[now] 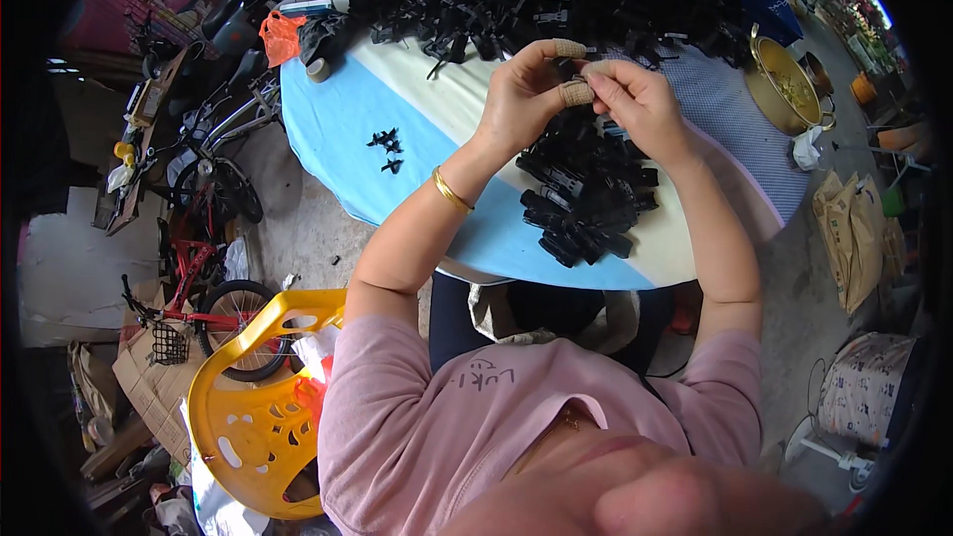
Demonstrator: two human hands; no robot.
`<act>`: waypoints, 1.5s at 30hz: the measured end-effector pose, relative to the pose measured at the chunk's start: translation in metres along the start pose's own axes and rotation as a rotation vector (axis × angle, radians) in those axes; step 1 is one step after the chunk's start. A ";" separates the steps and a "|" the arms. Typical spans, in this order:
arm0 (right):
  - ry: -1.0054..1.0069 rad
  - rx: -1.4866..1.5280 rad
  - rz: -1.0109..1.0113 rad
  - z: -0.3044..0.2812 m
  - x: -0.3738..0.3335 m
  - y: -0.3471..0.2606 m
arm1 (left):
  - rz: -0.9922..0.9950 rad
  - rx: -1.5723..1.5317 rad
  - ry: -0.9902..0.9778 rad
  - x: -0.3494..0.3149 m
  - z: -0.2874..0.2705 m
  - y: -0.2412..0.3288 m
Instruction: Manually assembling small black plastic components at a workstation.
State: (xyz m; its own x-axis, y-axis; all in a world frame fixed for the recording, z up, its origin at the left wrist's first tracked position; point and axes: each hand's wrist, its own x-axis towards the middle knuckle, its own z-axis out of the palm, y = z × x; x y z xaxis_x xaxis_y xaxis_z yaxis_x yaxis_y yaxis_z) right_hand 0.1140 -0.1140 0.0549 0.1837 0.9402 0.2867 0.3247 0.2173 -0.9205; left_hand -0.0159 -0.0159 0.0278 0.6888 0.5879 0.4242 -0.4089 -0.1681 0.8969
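My left hand (pixel 523 99) and my right hand (pixel 643 107) meet above the table, fingertips together. Tan finger covers wrap the left thumb and index finger. Between the left fingertips sits a small black plastic piece (pixel 566 68), mostly hidden; the right thumb and index finger pinch at its other end. Just below my hands lies a heap of black plastic clips (pixel 586 194), close to the table's near edge. A far larger pile of black plastic pieces (pixel 556 0) covers the back of the table. Several small black bits (pixel 387 149) lie apart on the blue cloth at left.
The round table (pixel 372 104) has a striped cloth. A tape roll (pixel 318 69) and an orange plastic bag (pixel 283 37) are at its left edge, a golden pot (pixel 779 89) at its right. A yellow chair (pixel 263 437) and a red bicycle (pixel 213 313) stand left.
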 end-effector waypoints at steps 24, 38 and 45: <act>0.054 -0.289 -0.199 -0.013 -0.005 -0.009 | 0.251 0.715 0.144 -0.010 0.023 0.008; -0.121 0.313 -0.045 -0.041 0.001 0.009 | -0.236 -0.286 -0.346 -0.001 -0.012 0.028; -0.251 0.192 -0.181 -0.023 -0.001 0.003 | -0.285 -0.313 -0.336 -0.003 -0.004 0.018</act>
State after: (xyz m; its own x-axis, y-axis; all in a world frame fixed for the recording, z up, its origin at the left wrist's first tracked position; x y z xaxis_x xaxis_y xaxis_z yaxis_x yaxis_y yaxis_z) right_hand 0.1362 -0.1204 0.0584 -0.1025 0.9120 0.3972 0.1467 0.4088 -0.9008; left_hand -0.0276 -0.0172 0.0424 0.9310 0.2814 0.2323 -0.3015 0.2345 0.9242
